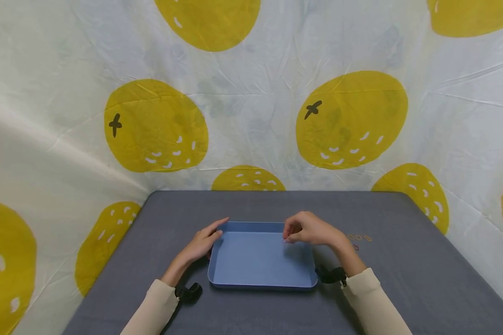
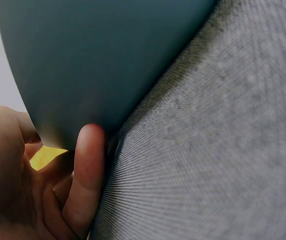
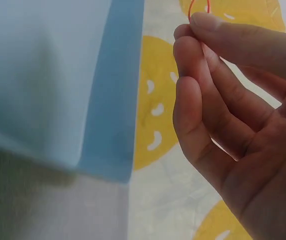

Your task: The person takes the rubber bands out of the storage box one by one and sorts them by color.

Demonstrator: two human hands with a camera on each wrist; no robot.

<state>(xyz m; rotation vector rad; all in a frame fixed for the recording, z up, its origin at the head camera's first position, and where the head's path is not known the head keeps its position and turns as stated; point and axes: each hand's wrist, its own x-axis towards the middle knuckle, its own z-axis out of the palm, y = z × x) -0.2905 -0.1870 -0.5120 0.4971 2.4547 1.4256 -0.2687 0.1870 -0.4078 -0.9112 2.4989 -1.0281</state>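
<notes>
My right hand (image 3: pixel 243 130) pinches a thin red rubber band (image 3: pixel 199 7) at its fingertips (image 3: pixel 203 22), beside the shallow light-blue plastic tray's rim (image 3: pixel 113 90).

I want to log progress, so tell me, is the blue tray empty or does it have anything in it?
Empty: the tray floor shows bare blue in the head view. The right hand pinches a thin red band above it.

Matt, smooth blue plastic tray (image 1: pixel 261 274) rests on a grey woven cloth table cover (image 1: pixel 402 260), finely ribbed.
</notes>
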